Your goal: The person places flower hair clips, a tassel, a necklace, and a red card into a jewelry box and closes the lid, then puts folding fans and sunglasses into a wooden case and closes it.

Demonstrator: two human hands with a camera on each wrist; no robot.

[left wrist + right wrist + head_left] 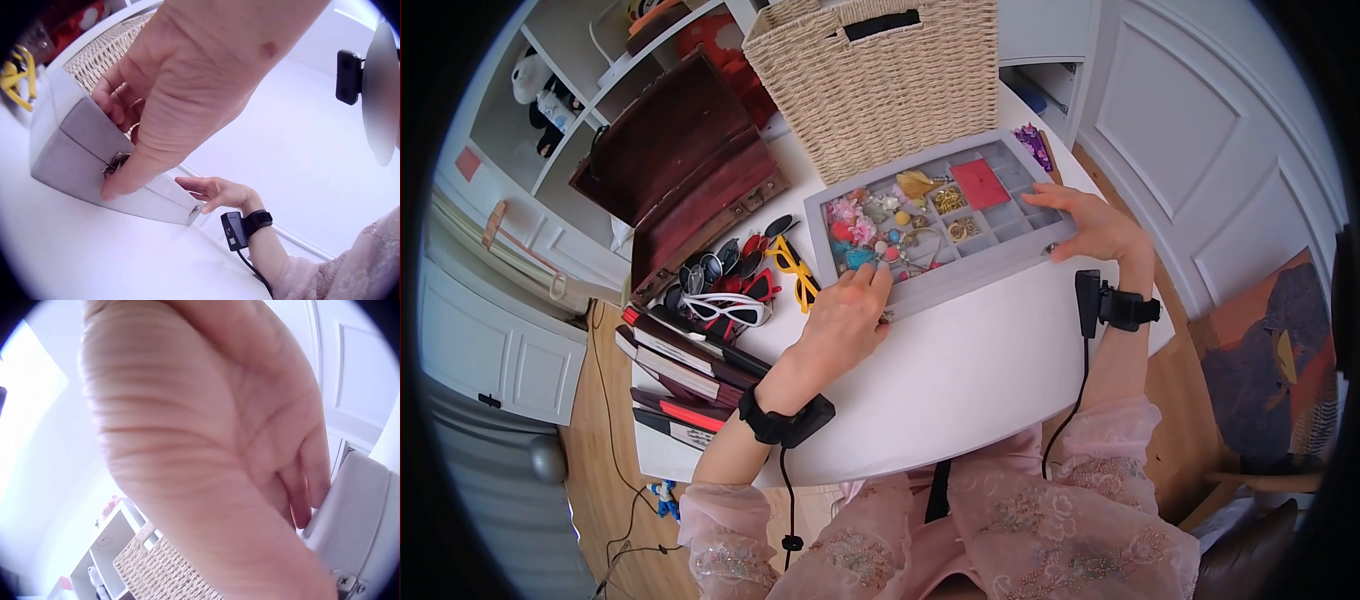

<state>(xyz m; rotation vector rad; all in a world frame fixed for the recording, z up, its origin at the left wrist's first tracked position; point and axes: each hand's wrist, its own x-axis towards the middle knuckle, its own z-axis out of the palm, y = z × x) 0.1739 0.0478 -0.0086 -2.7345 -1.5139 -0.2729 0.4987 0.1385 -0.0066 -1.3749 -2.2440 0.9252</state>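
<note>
A grey compartment box (965,280) with a clear-windowed lid lies closed on the white table. Jewellery and colourful trinkets show through the window. The left hand (845,315) holds the box's front left edge: its thumb presses beside a metal latch (115,164), its bent fingers over the lid in the left wrist view. At the front right corner is the right hand (1100,225), fingers spread on the lid's frame, thumb by the second latch (195,210). The right wrist view shows that palm (187,437) above the grey box (350,512), its fingertips partly hidden.
A woven basket (890,95) stands directly behind the box. An open dark red case (730,185), sunglasses (735,310) and yellow glasses (792,270) are to the left. Stacked books (675,375) lie at the table's left edge; a purple item (1034,146) is behind the box's right end.
</note>
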